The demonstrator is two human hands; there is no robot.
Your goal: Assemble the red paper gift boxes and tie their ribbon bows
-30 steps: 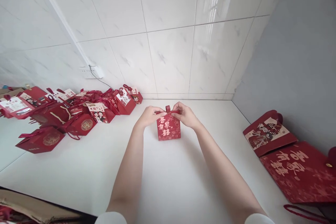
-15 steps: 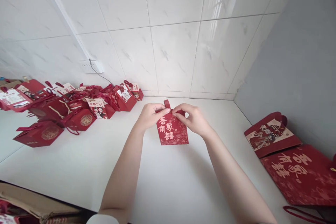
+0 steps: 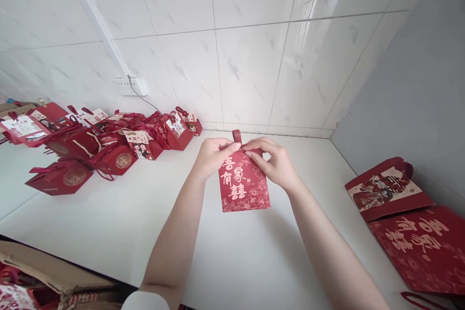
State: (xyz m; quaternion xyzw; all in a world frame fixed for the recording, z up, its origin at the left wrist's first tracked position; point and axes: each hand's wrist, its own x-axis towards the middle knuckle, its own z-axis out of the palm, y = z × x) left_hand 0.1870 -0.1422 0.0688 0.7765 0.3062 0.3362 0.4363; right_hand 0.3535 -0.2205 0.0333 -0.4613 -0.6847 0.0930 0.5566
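Observation:
A small red gift box (image 3: 244, 186) with pale Chinese characters and a flower print faces me in the middle of the white table. From its top edge a dark red ribbon loop (image 3: 237, 136) sticks up. My left hand (image 3: 217, 154) pinches the top left of the box, thumb in front, beside the loop's base. On the other side, my right hand (image 3: 271, 157) grips the top right edge between thumb and fingers. The two sets of fingertips nearly meet at the top middle. What the fingers behind the box do is hidden.
Many red gift boxes (image 3: 115, 159) with ribbons and tags crowd the left back of the white table (image 3: 232, 256). Two larger red bags (image 3: 421, 247) lie at the right by the grey wall. An opened cardboard carton (image 3: 54, 281) stands front left; a socket (image 3: 131, 86) with a cable is on the tiles.
The gift box now appears larger and its front reaches lower, tilted more toward me. Both hands keep their grip at its top edge. The whole view has shifted slightly.

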